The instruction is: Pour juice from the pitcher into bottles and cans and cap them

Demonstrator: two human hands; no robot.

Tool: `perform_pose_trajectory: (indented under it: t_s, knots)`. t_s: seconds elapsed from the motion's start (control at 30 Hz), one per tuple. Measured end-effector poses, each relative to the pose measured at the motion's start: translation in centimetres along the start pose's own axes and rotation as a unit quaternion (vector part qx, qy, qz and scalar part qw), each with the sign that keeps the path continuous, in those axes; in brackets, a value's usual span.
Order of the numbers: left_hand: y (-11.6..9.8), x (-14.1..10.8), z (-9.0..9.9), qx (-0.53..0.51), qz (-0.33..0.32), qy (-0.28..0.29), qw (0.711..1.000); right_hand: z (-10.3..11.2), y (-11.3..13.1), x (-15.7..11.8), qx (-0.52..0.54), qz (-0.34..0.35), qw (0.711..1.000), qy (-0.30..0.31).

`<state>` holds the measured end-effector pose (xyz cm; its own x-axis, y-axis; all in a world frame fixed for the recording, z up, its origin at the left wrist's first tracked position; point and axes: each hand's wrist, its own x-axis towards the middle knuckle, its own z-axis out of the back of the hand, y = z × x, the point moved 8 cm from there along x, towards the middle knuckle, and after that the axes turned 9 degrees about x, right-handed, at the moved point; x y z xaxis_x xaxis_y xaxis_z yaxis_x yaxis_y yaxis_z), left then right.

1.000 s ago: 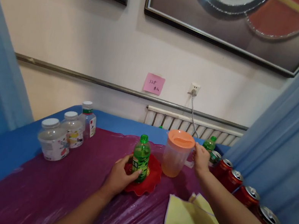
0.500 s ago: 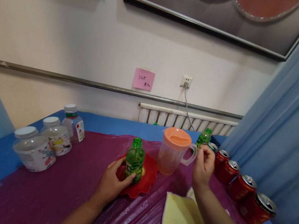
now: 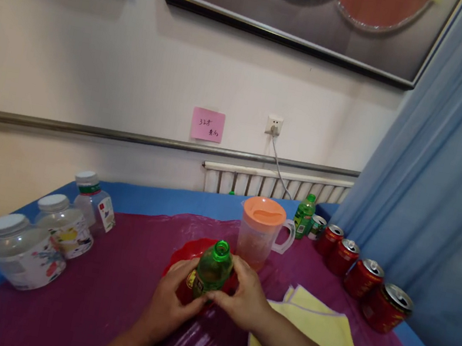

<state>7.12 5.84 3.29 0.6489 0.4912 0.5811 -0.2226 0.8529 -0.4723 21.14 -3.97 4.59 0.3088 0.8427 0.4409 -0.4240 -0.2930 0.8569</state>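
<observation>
A green plastic bottle [image 3: 213,271] with no cap stands between my two hands, its open mouth tipped slightly toward me. My left hand [image 3: 172,303] wraps its left side, fingers behind and thumb in front. On the opposite side, my right hand [image 3: 243,297] grips it too, with the thumb across the front. Beneath and behind the bottle lies a red scalloped plate [image 3: 183,253], partly hidden by my hands. Just behind my right hand is a clear pitcher [image 3: 255,240] with an orange lid and some liquid low inside. A folded yellow cloth [image 3: 310,330] lies under my right forearm.
On the left stand several clear jars [image 3: 64,227] with white lids. Along the right edge run several red cans [image 3: 362,278], a small green can [image 3: 317,227] and another green bottle [image 3: 304,216]. Purple plastic sheeting [image 3: 118,278] covers the blue table; a blue curtain [image 3: 445,175] hangs at right.
My right hand has come left from beside the pitcher handle and closed on the bottle. The bottle now sits nearer to me and tilts slightly. The view has shifted a little right.
</observation>
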Motion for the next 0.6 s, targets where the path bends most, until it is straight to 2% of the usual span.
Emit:
perform_pose_trajectory:
  t_s: [0.2, 0.33, 0.5, 0.6]
  knots:
    - [-1.2, 0.0, -0.4, -0.024, -0.034, 0.029, 0.999, 0.9, 0.3, -0.5, 0.059, 0.038, 0.998, -0.001]
    - [-1.3, 0.3, -0.6, -0.044, -0.025, 0.047, 0.998, 1.0, 0.5, -0.3, 0.068, 0.063, 0.996, 0.002]
    - [-1.2, 0.4, -0.2, -0.048, 0.013, 0.053, 0.997, 0.9, 0.1, -0.2, 0.084, 0.032, 0.996, -0.029]
    - [-1.2, 0.2, 0.0, -0.054, 0.020, 0.046, 0.997, 1.7, -0.2, -0.9, 0.085, -0.002, 0.993, -0.076]
